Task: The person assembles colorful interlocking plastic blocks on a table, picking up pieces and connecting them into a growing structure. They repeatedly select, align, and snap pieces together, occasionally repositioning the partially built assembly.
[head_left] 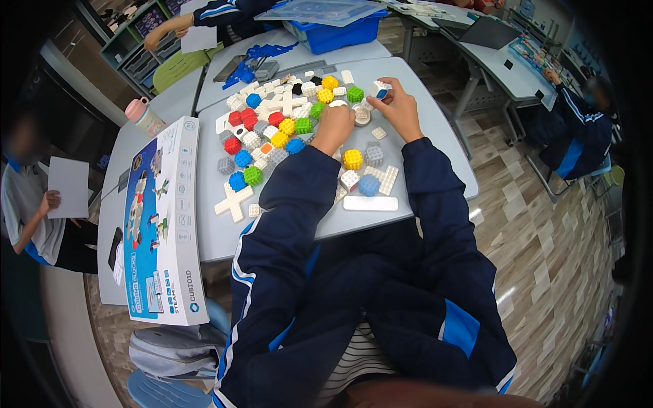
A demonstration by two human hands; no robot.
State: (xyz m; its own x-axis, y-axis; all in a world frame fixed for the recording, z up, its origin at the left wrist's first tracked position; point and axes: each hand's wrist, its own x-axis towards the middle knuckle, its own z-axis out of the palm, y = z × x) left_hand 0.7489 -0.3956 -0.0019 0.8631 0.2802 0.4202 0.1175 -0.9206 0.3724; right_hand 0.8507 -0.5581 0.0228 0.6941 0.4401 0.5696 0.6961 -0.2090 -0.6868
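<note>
My right hand (400, 110) pinches a white block (377, 87) with a dark blue part on it, raised above the far middle of the grey table. Just left of it, my left hand (335, 126) is closed with its fingers curled under. What those fingers hold, if anything, is hidden. A white round-topped piece (362, 116) lies between the two hands, close to the left fingers. Around the left hand are a green studded block (355, 94), a yellow one (325, 96) and a white cross-shaped plate (286, 103).
Many red, blue, yellow, green, grey and white blocks (261, 133) spread across the table's left half. Nearer me lie a yellow block (352, 159), a blue block (369, 185) and a white bar (371, 203). A large box (182, 224) stands at left; a blue bin (340, 32) sits behind.
</note>
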